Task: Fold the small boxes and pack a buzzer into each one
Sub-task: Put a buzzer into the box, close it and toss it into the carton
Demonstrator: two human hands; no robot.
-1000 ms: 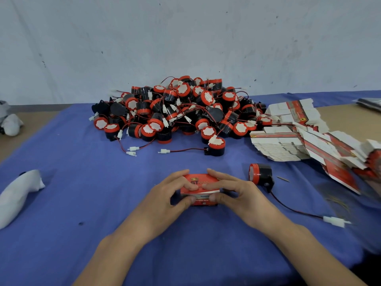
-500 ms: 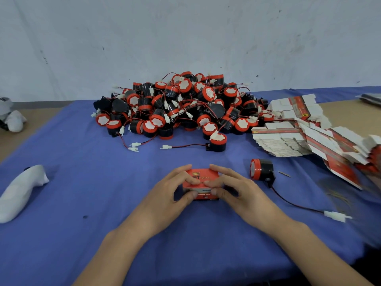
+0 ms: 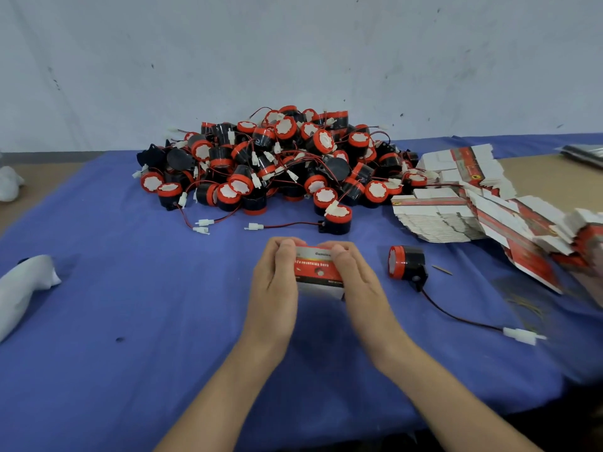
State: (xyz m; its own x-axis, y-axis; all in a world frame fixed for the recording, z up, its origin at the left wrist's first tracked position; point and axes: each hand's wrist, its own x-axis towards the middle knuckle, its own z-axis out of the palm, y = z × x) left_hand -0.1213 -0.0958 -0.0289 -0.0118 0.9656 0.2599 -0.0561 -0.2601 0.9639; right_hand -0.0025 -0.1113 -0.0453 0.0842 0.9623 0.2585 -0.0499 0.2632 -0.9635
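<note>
**Holding one small box between both hands, near the table's front edge**

Container: one small box (image 3: 318,272), red and white with print on the near face, held just above the blue cloth (image 3: 130,321). Left hand (image 3: 274,282) grips its left end, right hand (image 3: 355,283) its right end. Fingers of both curl over the top and far side, thumbs lie on the near face. Cannot tell whether anything is inside; no opening faces the camera.

One loose buzzer (image 3: 406,265), black body with a red cap, lies on its side just right of the right hand, not touching it. Its dark wire runs toward the right edge and ends in a white connector (image 3: 520,336).

Surface: table (image 3: 538,177) of tan board, mostly covered by the cloth. At the back edge, against a pale wall (image 3: 293,60), sits a heap of buzzers (image 3: 277,164) with tangled red-black leads, too many to count. One separate buzzer (image 3: 337,220) stands just in front of the heap. Toward the back right corner, flat unfolded boxes (image 3: 456,207) lie in slumped stacks that spill along the right edge; count not possible.

Other items: a white cloth-like bundle (image 3: 23,288) at the left edge, well apart from the hands. A thin sliver (image 3: 442,270) lies just right of the loose buzzer.

Tally: two hands, one box in hand, one loose buzzer, one separate buzzer.
</note>
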